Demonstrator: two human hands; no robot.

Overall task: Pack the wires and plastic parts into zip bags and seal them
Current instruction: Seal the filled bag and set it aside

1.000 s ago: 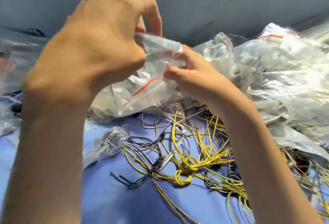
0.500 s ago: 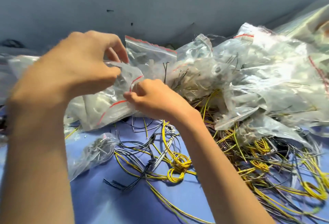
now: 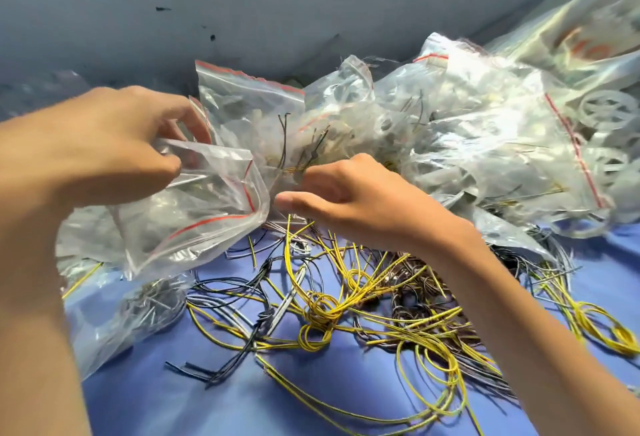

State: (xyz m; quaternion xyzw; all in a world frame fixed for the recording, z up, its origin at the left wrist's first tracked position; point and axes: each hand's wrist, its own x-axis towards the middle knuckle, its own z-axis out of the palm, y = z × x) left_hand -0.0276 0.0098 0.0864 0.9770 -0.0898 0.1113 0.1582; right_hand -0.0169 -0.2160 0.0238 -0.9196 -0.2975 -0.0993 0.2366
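Blue cloth [image 3: 156,401] under a grey wall | my left hand [image 3: 104,158] pinches the zip bag [image 3: 207,227] by its rim, mouth agape | right hand [image 3: 353,200] half-curled just beside that mouth, grasp unclear to me | loose wires [image 3: 329,307] lie below, filled bags [image 3: 485,144] heaped right | I'd hold the mouth wide and feed coiled wires in first.

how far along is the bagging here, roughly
Done: a pile of filled zip bags sits at the back right. In hand: the left hand holds a crumpled zip bag with its mouth apparently unsealed, the right hand beside it. Left: many loose yellow and dark wires lie on the blue surface, so roughly midway.
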